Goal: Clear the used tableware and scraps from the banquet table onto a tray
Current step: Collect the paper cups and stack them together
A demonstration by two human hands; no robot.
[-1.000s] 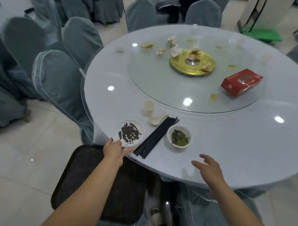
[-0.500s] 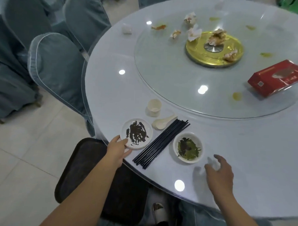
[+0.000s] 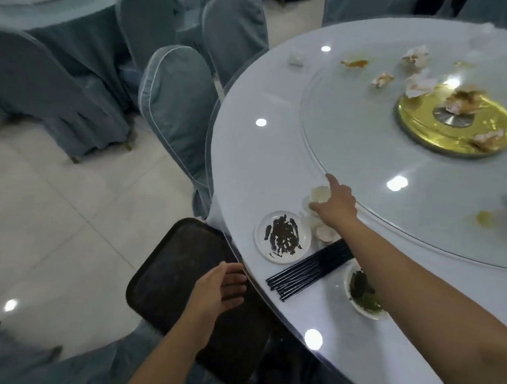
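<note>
A big round bench [image 3: 247, 162] with a pale shiny top fills the right side of the view, and a large glass turntable [image 3: 364, 156] lies on its middle part. Chairs [image 3: 177, 107] in grey-blue covers stand around its left side. A dark tray [image 3: 167, 275] sits low, just beside the near edge of the bench and partly under it. On the turntable there is a gold disc [image 3: 423, 126], with crumpled napkins [image 3: 416, 85] and food scraps on it and around it. The right hand [image 3: 337, 204] reaches across the near part of the bench to a small pale cup [image 3: 319, 193], which stands just beside the rim of the turntable. Its fingers [image 3: 331, 180] are apart: the first finger points straight forward, the thumb goes to the left, and the cup is between them. Whether they press on the cup I cannot tell. The left hand [image 3: 213, 291] hovers over the tray, close to the edge of the bench; its fingers [image 3: 234, 278] are nearly straight, side by side, and hold nothing. Near the edge stands a white plate [image 3: 284, 216] with dark scraps. Black chopsticks [image 3: 307, 271] lie in a bundle between this plate and a white bowl [image 3: 347, 283] with green leaves, which the right forearm partly hides. A pale spoon [image 3: 324, 232], blurred, lies between the plate and the cup.
</note>
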